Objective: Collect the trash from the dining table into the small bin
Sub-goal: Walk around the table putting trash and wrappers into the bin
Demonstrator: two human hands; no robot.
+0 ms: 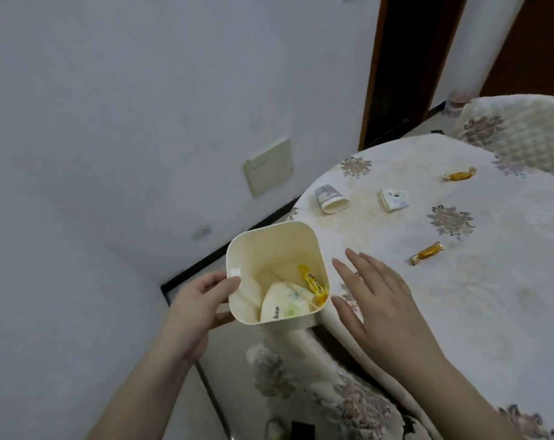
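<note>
My left hand (202, 301) grips the near-left rim of a small cream bin (263, 246), held beside the table's left edge. Inside the bin lie a crushed paper cup (283, 304) and a yellow wrapper (314, 284). My right hand (377, 296) hovers flat and empty just right of the bin, fingers spread over the tablecloth. On the table (491, 296) lie a crushed paper cup (330, 198), a folded paper scrap (393, 199), and two gold-wrapped candies, one near (427, 253) and one far (459, 175).
A white wall with a beige switch plate (268, 166) stands to the left. A chair with a quilted floral cover (520, 131) sits behind the table. Another floral-covered chair (326, 392) is below the bin. A dark doorway (402, 65) opens at the back.
</note>
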